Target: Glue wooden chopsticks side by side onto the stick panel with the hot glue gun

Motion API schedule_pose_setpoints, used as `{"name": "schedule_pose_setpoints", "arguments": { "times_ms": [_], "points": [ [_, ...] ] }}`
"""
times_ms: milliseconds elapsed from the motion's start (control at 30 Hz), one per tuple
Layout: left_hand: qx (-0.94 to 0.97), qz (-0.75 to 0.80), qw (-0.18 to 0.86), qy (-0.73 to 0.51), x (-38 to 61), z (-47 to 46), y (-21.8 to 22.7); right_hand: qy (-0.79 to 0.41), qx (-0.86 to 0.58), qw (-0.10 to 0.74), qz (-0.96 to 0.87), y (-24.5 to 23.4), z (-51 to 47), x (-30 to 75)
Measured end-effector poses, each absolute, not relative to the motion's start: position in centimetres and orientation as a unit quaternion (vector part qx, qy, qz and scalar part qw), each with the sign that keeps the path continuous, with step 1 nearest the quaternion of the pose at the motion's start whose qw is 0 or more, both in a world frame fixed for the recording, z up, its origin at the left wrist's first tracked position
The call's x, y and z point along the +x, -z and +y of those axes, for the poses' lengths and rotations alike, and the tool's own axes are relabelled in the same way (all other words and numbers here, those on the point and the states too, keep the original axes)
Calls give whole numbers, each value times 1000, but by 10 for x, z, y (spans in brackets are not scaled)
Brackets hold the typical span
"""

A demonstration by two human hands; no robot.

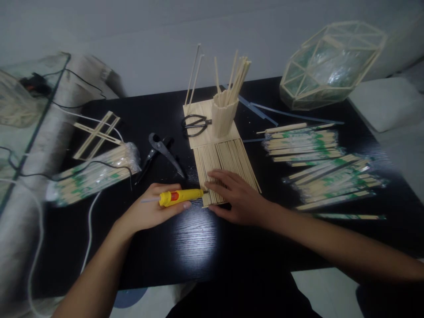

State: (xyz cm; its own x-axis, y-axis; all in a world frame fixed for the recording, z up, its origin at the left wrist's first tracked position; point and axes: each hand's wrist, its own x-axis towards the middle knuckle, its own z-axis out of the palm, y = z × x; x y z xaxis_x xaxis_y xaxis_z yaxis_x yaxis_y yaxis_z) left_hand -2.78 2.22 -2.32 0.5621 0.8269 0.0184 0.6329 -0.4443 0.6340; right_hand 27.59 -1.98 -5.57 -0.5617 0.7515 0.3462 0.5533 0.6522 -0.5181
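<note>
My left hand (154, 210) is closed around a yellow glue gun (182, 197) with a red patch on its side. Its dark tip points right, at the near left corner of a flat row of thin wooden sticks (225, 161). On the near part of that row rests my right hand (240, 198), fingers stretched out and slightly apart, the lower ones by the near edge. Behind the row lies a wooden panel (200, 139). It carries a cup made of sticks (223, 115), full of loose chopsticks (241, 77), and black-handled scissors (195, 126).
Dark pliers (162, 150) lie left of the panel. Bagged chopsticks (96, 174), a small stick frame (99, 134) and trailing cables (89, 221) are further left. Several wrapped chopsticks (304, 143) lie right. A faceted stick-framed shape (331, 66) stands at the back right.
</note>
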Motion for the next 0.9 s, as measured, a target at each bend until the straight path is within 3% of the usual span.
{"name": "schedule_pose_setpoints", "arguments": {
  "times_ms": [600, 900],
  "points": [
    [821, 408, 372, -143, -28, 20, 21, -175, -378, 284, -864, 56, -20, 276],
    [832, 409, 347, -145, -31, 21, 23, -171, -376, 285, -865, 57, -19, 275]
  ]
}}
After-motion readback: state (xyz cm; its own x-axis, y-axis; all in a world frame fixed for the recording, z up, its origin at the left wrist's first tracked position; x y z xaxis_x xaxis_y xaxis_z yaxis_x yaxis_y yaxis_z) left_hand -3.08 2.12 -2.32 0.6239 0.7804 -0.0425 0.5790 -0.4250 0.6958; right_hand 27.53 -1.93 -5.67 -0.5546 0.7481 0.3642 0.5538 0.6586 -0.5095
